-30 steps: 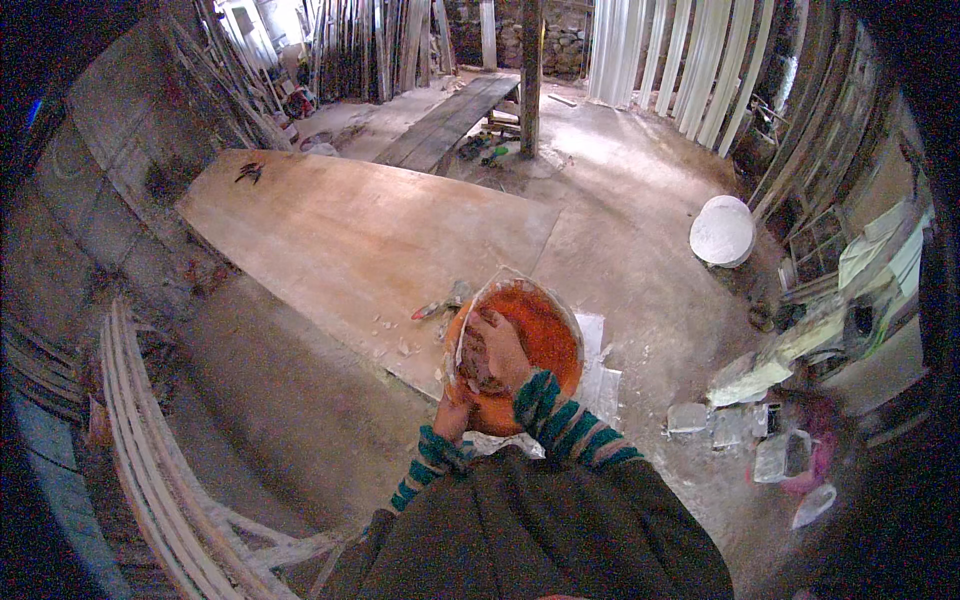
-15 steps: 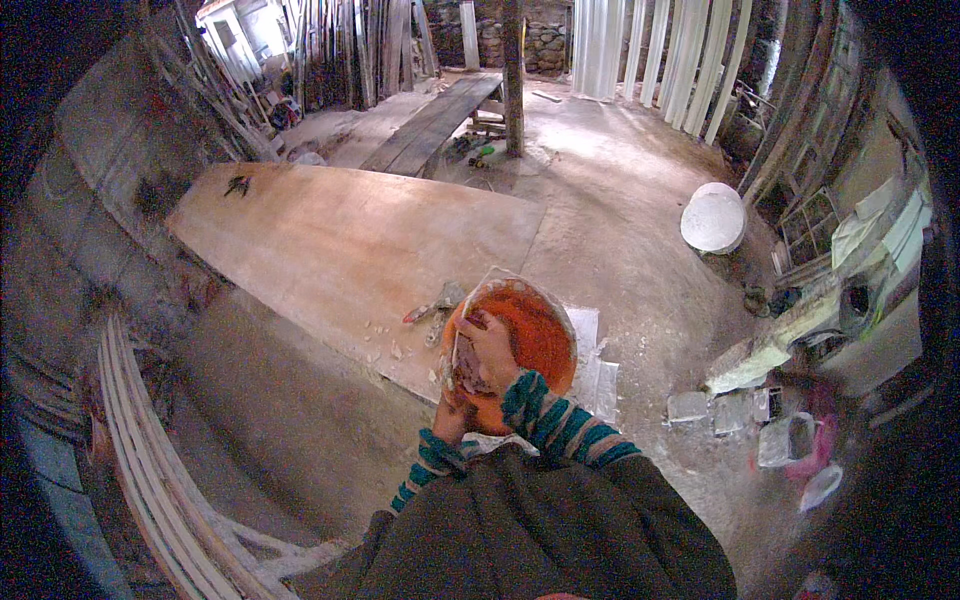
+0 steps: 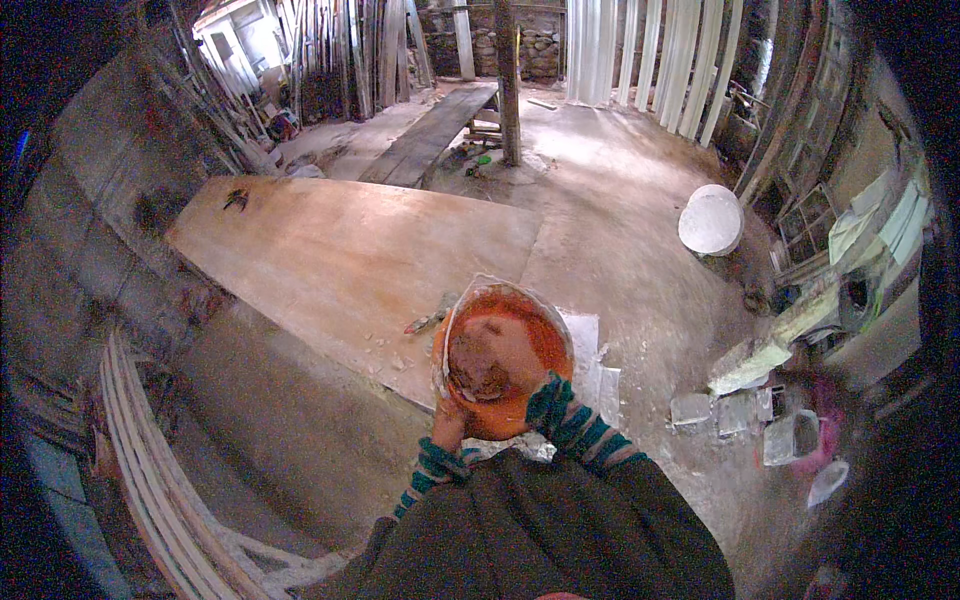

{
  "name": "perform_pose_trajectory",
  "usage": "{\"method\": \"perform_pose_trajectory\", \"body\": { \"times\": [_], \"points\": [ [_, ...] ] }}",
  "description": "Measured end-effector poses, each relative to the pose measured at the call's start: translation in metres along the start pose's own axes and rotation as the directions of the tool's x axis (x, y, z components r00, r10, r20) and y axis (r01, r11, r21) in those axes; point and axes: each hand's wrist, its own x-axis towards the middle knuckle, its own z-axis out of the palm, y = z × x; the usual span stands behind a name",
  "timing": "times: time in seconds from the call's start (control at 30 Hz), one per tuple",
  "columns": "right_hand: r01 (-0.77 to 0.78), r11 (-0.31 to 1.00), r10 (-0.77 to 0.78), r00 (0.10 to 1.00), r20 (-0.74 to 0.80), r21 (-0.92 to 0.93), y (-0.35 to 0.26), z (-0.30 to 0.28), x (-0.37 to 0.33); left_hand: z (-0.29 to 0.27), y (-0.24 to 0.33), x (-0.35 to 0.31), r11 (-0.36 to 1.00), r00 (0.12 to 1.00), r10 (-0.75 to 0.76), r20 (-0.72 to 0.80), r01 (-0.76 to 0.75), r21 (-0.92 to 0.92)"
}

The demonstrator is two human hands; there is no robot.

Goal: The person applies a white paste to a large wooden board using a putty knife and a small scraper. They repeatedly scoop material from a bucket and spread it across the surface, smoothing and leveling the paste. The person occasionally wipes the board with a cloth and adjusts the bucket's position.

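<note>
An orange bucket [image 3: 560, 378] with a whitish-crusted rim is right in front of me. Inside it lies a brownish, clumpy mass [image 3: 478, 372]. My left hand [image 3: 450, 418] is closed on the near left side of the bucket, fingers partly hidden. The right arm, in a teal and grey striped sleeve, reaches over the near right rim. My right hand [image 3: 524, 358] seems to be down in the bucket, blending with the contents, so its fingers cannot be made out. Left of the bucket lies a small tool [image 3: 425, 321] with a reddish end, among pale crumbs.
A broad tan board [image 3: 350, 250] stretches to the far left. Beyond it stand a plank bench [image 3: 430, 135] and a wooden post [image 3: 508, 90]. A white round tub [image 3: 711, 220] is at right. White containers [image 3: 790, 438] sit lower right; long slats [image 3: 150, 470] curve at lower left.
My right hand has shifted from the bucket's left inner side toward the right, uncovering the brownish mass. The left hand stays at the near left side of the bucket.
</note>
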Motion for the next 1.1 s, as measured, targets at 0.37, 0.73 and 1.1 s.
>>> {"method": "perform_pose_trajectory", "body": {
  "times": [0.37, 0.73, 1.1],
  "points": [
    [0.486, 0.703, -0.517, 0.850, 0.097, -0.519, -0.020, -0.051, 0.048, -0.006, 0.023, 0.011, 0.918, 0.956, -0.268, 0.121, 0.291, -0.268],
    [0.623, 0.679, -0.474, 0.777, 0.415, -0.389, -0.088, -0.029, -0.031, -0.067, 0.040, -0.003, 0.595, 0.903, -0.427, 0.054, 0.325, -0.735],
    [0.778, 0.351, -0.376, 0.627, 0.683, -0.521, -0.001, 0.017, -0.055, -0.059, 0.106, -0.011, 0.734, 0.907, -0.420, -0.030, 0.321, -0.599]
  ]
}}
